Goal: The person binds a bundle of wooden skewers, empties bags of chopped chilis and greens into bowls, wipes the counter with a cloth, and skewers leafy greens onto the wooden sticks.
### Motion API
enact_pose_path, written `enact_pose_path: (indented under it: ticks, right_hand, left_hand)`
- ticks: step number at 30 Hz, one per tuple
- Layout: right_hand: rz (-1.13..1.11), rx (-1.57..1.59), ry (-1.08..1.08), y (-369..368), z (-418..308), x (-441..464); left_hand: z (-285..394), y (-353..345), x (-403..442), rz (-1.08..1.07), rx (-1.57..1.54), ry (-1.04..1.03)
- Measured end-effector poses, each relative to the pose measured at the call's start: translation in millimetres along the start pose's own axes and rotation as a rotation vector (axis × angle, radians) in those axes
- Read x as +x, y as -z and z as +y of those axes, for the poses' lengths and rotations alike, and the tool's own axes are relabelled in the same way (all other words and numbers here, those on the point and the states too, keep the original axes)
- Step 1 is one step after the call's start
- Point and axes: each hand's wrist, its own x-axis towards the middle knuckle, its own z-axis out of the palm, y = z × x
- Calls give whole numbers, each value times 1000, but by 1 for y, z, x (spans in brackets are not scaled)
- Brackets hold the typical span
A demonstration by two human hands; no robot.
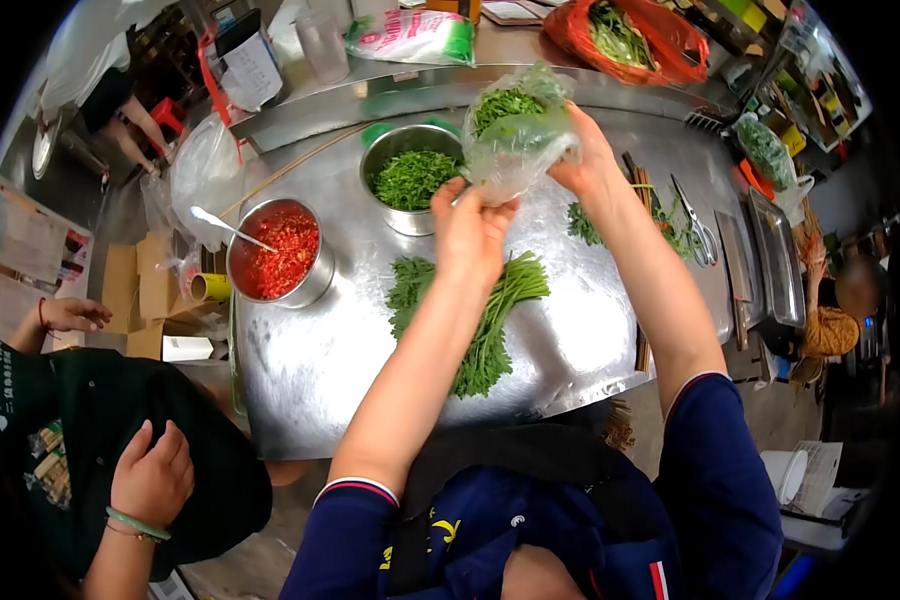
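Note:
Both of my hands are on a clear plastic bag [515, 155] with chopped greens inside, held above the steel table. My left hand [472, 225] pinches the bag's lower left edge, close to the rim of a metal pot [408, 222] of chopped green herbs. On the bag's right side, my right hand [582, 160] is closed round the plastic; some of its fingers are hidden behind it. Below my left forearm lies a bunch of leafy green stalks [510, 295]. Left of the pot stands a metal container [315, 285] of chopped red chili with a white spoon [225, 228] in it.
Scissors [697, 225], loose green sprigs [583, 225] and thin sticks [642, 190] lie on the table's right side. A knife [738, 265] and metal trays [775, 250] are beyond. A red bag [625, 45] of greens sits on the back shelf. A co-worker's hand [153, 475] shows at left.

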Motion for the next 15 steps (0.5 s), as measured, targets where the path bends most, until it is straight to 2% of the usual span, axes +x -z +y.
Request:
enact_pose_path:
  ticks: [2, 3, 5, 8, 11, 12, 15]
  right_hand:
    - [-57, -144, -65, 2, 1, 33]
    - [-87, -216, -96, 1, 2, 46]
    - [-132, -205, -182, -28, 10, 40]
    - [-173, -366, -231, -31, 30, 77]
    - [-165, -737, -346, -52, 49, 92]
    - [-224, -866, -351, -62, 49, 86]
    - [-222, -1444, -362, -93, 45, 75]
  left_hand:
    - [-11, -3, 2, 75, 11, 3]
    - [-17, 5, 12, 15, -38, 53]
    - [-18, 6, 24, 62, -209, 112]
    - [-9, 8, 30, 166, -385, 71]
    - [-2, 19, 30, 179, -564, 112]
    - [0, 19, 29, 180, -582, 126]
    - [1, 22, 30, 158, -562, 147]
